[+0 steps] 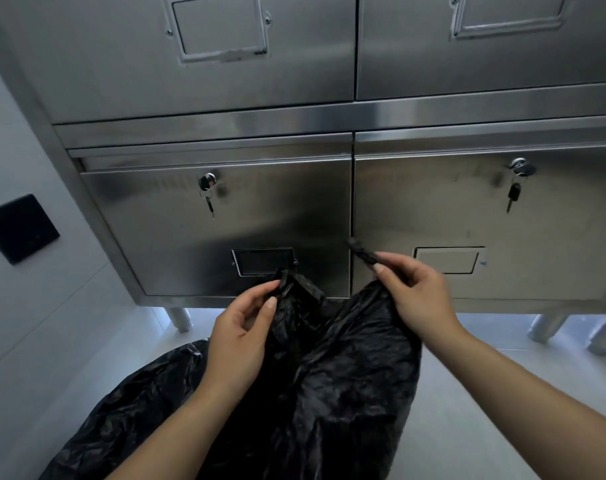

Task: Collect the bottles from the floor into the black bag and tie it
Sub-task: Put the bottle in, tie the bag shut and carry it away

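One black bag (329, 393) sits on the pale floor (468, 410), with its two top corners pulled up and apart. The left hand (239, 334) pinches one corner in its fingers, and the right hand (419, 296) pinches the other, twisted one. Behind stands a stainless steel cabinet (294, 209) with four fronts showing. Two keys (210, 202) hang in the lower locks. One black wall plate (19, 228) is on the left.

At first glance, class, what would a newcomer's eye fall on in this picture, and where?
The black bag fills the lower middle. The left hand and the right hand each pinch a twisted end of its mouth, held apart and not yet knotted. Behind stands a steel cabinet, with keys hanging in both lower door locks.
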Action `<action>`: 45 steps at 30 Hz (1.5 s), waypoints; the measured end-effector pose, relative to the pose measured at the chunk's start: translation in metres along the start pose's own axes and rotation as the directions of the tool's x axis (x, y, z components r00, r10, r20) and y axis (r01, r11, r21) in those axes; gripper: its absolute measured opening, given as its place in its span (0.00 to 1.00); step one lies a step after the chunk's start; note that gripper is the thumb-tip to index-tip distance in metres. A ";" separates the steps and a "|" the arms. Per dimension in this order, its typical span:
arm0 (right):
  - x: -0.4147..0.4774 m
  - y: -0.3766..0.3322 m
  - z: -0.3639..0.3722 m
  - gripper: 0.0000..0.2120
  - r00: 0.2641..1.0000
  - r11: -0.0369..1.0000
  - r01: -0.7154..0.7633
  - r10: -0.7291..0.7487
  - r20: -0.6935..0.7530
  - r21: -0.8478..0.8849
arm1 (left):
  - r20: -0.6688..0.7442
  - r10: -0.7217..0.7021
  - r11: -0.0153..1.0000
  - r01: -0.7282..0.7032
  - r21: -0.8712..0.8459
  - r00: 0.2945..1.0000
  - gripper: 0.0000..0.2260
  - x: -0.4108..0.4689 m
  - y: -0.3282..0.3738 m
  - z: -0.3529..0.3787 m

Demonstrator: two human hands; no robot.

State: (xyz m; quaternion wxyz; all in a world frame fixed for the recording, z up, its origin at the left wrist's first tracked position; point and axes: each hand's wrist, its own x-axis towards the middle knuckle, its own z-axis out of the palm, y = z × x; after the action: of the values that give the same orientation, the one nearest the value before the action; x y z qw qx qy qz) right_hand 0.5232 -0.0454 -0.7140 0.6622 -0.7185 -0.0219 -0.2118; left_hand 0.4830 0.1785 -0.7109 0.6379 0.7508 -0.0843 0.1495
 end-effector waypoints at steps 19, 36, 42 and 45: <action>-0.024 -0.019 0.012 0.11 0.968 0.992 0.117 -0.126 0.217 0.053 | 0.131 0.113 0.994 -0.113 -0.007 0.985 0.10 -0.003 0.026 0.016; -0.048 0.000 0.045 0.14 0.954 0.989 0.122 -0.093 0.287 -0.085 | 0.083 -0.009 0.998 0.003 0.070 0.997 0.14 -0.002 0.007 0.000; -0.052 -0.001 0.050 0.14 0.935 0.982 0.139 -0.088 0.342 -0.126 | 0.124 -0.118 0.991 0.124 -0.044 0.985 0.18 0.001 -0.004 -0.002; -0.053 0.001 0.050 0.12 0.924 0.984 0.125 -0.068 0.378 -0.129 | 0.173 -0.192 0.969 0.215 -0.120 0.966 0.15 0.002 -0.007 0.000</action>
State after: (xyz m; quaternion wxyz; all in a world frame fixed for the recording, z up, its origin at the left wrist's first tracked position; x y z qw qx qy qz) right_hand 0.4887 0.0155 -0.7340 0.5785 -0.7916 -0.1660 -0.1053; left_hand 0.4870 0.1794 -0.7173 0.6912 0.7193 -0.0675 0.0163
